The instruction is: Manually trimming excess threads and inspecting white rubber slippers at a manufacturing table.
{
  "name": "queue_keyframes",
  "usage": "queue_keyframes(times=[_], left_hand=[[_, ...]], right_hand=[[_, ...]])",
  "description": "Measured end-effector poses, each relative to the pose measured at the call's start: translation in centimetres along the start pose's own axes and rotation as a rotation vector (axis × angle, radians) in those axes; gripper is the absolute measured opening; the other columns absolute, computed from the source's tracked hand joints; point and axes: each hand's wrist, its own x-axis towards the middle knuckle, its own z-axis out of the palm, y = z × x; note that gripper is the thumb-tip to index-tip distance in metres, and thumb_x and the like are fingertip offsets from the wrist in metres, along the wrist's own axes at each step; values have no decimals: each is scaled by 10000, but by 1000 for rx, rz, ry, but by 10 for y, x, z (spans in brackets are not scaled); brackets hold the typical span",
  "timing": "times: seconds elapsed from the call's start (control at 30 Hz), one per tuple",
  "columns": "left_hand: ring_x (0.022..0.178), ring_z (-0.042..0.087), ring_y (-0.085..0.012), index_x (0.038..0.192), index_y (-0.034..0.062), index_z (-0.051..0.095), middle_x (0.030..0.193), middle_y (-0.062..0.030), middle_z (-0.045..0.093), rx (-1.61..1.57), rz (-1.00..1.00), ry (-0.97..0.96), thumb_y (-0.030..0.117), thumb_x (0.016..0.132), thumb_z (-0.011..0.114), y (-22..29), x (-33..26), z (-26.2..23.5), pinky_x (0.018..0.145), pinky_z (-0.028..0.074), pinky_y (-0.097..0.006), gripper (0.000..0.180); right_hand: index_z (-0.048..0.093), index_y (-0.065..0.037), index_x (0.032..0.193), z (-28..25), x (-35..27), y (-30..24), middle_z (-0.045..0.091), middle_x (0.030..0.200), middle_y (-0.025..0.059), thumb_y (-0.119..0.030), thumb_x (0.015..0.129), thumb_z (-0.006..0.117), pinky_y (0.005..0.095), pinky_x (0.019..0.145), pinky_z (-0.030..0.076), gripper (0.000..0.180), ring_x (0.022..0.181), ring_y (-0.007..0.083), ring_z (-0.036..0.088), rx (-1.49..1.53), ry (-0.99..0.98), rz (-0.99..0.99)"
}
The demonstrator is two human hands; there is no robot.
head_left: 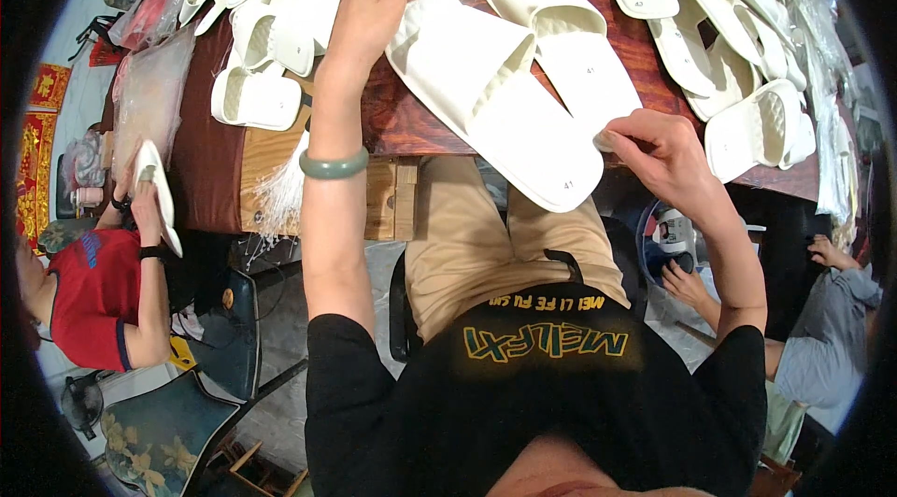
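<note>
In front of me a large white slide slipper (486,86) lies slanted, its heel end reaching past the table edge above my lap. Beside its toe, my left hand (369,11) has its fingers drawn together; what they hold, if anything, is hidden. A green bangle (334,163) circles that wrist. At the slipper's heel edge my right hand (663,156) pinches with thumb and fingers. Whether it grips the rim or some small bit there cannot be made out. A second white slipper (572,39) lies just behind and to the right.
Heaped white slippers (266,30) cover the table's left; another heap (724,30) covers its right. Below the left heap, thin white strands (280,189) hang over a wooden drawer (383,198). A person in red (89,291) holds a slipper at left; another person (822,347) sits at right.
</note>
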Motion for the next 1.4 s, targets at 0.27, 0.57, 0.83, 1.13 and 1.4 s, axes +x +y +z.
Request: queue_keyframes(times=[0.27,0.57,0.83,1.13,1.4], left_hand=[[727,513,-74,884,-20,651,760,8,593,1,-40,-128,287,909,552,-33,13,3,675,414,-211,324],[843,560,-101,1015,-13,612,926,-39,621,-327,-37,-297,174,899,498,-29,2,-17,766,447,-232,247],[831,587,-126,963,-17,641,895,-77,647,62,87,-465,86,746,586,-17,-5,-22,756,459,-270,246],[781,583,-102,915,-22,663,834,-56,664,86,74,-441,108,812,624,-6,-4,-27,694,456,-262,170],[867,605,-109,924,-21,665,1001,-108,662,-395,-60,-283,129,860,603,17,-9,-48,772,478,-232,175]], right_hand=[[658,-16,815,27,48,-5,606,714,141,-123,796,597,352,564,461,124,625,302,594,-224,110,-190],[592,-23,673,60,92,-11,571,599,131,-138,787,587,382,495,430,162,525,303,564,-324,233,-332],[594,-28,692,67,97,-8,538,550,146,-128,815,581,376,473,411,159,490,311,543,-264,292,-283],[629,-26,767,57,88,-2,586,630,146,-128,822,585,375,513,443,124,557,319,575,-180,276,-247],[639,-49,911,5,27,3,595,873,102,-24,751,611,374,668,474,165,776,284,580,-474,222,-365]])
